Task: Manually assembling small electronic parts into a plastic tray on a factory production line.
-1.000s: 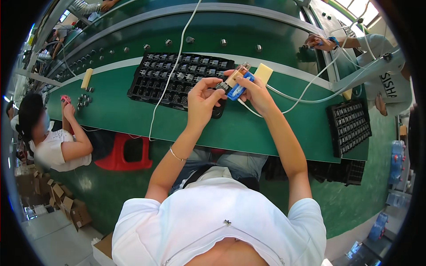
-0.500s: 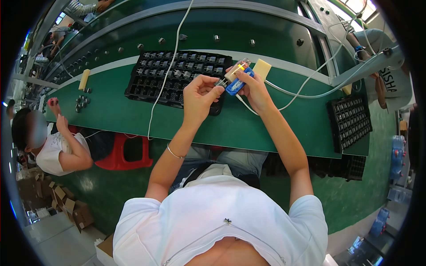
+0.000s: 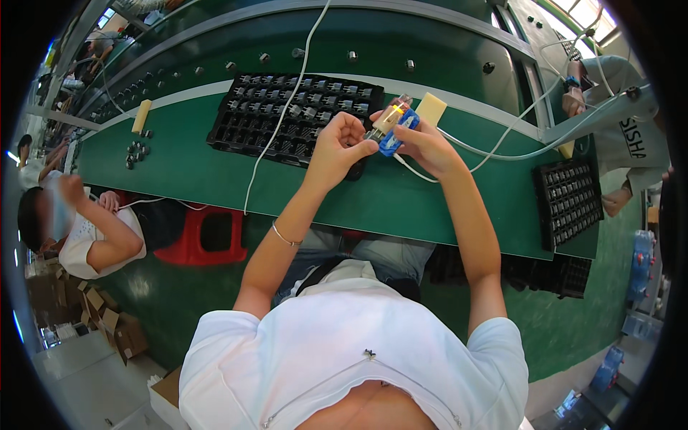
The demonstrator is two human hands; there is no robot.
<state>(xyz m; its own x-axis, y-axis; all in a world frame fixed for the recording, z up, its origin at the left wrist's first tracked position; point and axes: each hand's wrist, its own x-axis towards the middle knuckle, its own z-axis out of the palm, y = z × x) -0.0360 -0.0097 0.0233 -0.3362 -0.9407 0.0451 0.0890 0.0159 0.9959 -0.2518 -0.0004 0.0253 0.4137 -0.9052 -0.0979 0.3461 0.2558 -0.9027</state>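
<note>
My left hand (image 3: 340,149) pinches a small plug-like part (image 3: 373,134) with grey metal prongs between thumb and fingers. My right hand (image 3: 433,149) is wrapped round a blue and clear hand-sized device (image 3: 399,127) with a yellow light glowing inside. The part touches or nearly touches the device's left end; fingers hide the exact contact. A white cable (image 3: 408,169) runs off below the device. Just left of my hands lies a black compartment tray (image 3: 231,133), its far rows filled with small plug-like parts.
A pale yellow block (image 3: 431,109) stands behind my right hand. Another black tray (image 3: 568,202) lies at the table's right end, near a person in grey. A hanging white cord (image 3: 276,127) crosses the first tray. Loose parts (image 3: 136,153) lie leftward, near a seated person (image 3: 100,240).
My left hand has moved slightly right, bringing the part closer against the device. The seated person at left has raised one hand toward the head. The view has shifted a little.
</note>
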